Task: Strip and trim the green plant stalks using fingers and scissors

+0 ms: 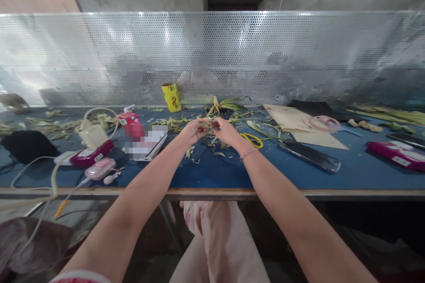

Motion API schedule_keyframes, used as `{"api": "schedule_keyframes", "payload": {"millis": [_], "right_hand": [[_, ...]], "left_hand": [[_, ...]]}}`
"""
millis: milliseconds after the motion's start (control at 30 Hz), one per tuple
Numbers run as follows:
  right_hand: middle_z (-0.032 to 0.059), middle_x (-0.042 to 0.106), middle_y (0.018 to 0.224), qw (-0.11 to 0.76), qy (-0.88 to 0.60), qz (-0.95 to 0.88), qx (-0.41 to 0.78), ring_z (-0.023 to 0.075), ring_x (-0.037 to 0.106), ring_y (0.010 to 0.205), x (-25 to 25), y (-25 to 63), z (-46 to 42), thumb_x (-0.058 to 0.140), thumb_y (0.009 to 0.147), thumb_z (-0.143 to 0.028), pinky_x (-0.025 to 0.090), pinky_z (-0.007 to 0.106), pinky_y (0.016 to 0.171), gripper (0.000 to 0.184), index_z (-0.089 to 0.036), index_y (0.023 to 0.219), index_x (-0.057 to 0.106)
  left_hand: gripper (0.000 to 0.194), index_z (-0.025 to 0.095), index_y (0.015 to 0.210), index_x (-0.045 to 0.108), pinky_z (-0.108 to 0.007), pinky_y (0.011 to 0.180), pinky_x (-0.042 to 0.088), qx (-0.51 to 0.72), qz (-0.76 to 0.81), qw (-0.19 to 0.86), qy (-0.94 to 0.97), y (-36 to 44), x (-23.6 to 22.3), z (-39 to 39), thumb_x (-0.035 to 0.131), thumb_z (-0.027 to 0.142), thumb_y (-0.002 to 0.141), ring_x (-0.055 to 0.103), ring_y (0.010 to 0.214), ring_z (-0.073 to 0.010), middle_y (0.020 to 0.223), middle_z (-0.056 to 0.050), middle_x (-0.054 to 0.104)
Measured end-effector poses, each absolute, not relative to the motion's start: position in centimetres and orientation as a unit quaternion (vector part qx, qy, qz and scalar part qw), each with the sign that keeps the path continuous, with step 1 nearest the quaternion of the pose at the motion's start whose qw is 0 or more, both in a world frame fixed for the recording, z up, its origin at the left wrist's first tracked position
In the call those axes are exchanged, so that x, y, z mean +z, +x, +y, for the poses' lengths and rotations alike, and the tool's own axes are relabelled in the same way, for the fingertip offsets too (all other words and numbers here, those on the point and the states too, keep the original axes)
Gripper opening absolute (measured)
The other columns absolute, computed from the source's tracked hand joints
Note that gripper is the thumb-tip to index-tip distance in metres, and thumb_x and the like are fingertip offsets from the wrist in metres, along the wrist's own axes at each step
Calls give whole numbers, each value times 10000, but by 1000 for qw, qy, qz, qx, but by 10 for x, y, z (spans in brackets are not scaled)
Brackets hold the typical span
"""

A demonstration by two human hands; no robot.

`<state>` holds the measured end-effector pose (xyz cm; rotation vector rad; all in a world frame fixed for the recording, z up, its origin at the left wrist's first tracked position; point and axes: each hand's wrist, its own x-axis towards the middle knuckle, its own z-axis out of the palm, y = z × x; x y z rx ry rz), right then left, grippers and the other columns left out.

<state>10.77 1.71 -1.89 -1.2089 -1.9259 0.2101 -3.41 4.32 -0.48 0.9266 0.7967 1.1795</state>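
Note:
My left hand [193,131] and my right hand [226,131] meet over the middle of the blue table [212,177]. Their fingers are closed on a small piece of green plant [209,126] between them, partly hidden by the fingertips. Pale green peelings and stem scraps [172,123] lie beneath and around both hands. Just beyond them rests a bunch of long green leaves [229,104] with a yellowish base. A yellow ring-shaped item [254,140] lies by my right wrist.
A yellow can-like tube [171,97] stands near the perforated metal screen [232,57]. Left are a red drink carton [132,124], a white box [149,143] and cabled devices [91,153]. Right are a phone [310,155], brown cardboard [288,124] and a purple device [395,154].

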Motion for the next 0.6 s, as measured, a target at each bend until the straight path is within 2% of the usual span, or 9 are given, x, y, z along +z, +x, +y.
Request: {"api": "schedule_keyframes", "payload": {"millis": [100,233,433,600], "right_hand": [[83,600,821,390,-456,-798,54,171,555,787,-20,108,20,494,776,-164,421,316,759,37,-157,783,529],[43,555,672,376,-437,-815,52,151,504,667,-18,109,18,386,818,-160,399,292,684,204,-180,641,485],[-6,466,584,410,-462,-774,139,128,428,577,-15,111,15,334,825,-234,335,250,587,229,-193,643,467],[-9,453,595,457,-476,-733,164,131,394,597,-10,110,15,363,772,-265,313,256,608,191,-186,636,470]], "left_hand": [[183,117,674,576,-158,527,443,516,329,660,435,-34,-5,41,464,-27,670,506,484,-48,552,-6,562],[209,117,650,552,-166,581,458,525,332,646,443,-35,-4,40,483,-77,616,547,544,-53,613,-15,600],[249,116,693,608,-194,591,474,513,406,580,484,-36,-3,41,451,-58,608,570,526,-79,531,-19,584],[188,117,675,617,-225,606,488,489,444,529,533,-32,-5,39,505,-16,605,588,516,-94,551,-27,608]]}}
